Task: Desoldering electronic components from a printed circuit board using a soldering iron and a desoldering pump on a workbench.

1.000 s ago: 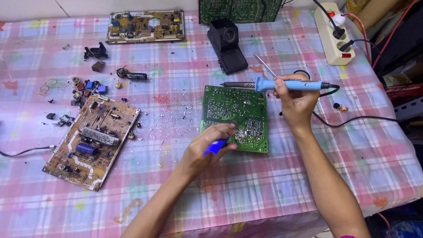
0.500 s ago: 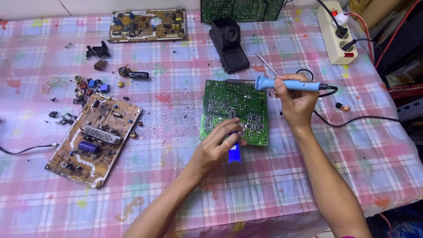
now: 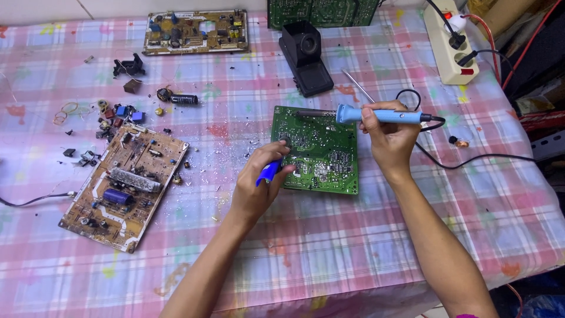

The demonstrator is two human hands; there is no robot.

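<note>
Green board [image 3: 321,150] lies flat mid-surface, solder side up. Left hand [image 3: 259,185] is curled around a blue tool [image 3: 268,172] — likely a desoldering pump, but most of it is hidden in the fist — with fingertips [image 3: 281,148] resting on the board's left edge. Right hand [image 3: 391,138] is closed around the blue handle of a soldering iron [image 3: 382,115], held roughly level; its metal tip points left and sits over the board's top edge. Can't tell if the tip touches the board. The iron's black cord [image 3: 471,159] loops off to the right. Black iron stand [image 3: 306,59] sits just above the board, well apart from both hands. White power strip [image 3: 450,47] at top right with plugs in it. Brown board [image 3: 123,185] lies left of the green one, tilted, with a blue capacitor on it — loose parts [image 3: 112,118] scattered near its upper corner. Another brown board [image 3: 197,30] sits at the top edge, and part of a second green board [image 3: 323,12] is beside it. The surface [image 3: 329,247] is covered in a pink plaid cloth with solder flecks between the two nearest boards.
</note>
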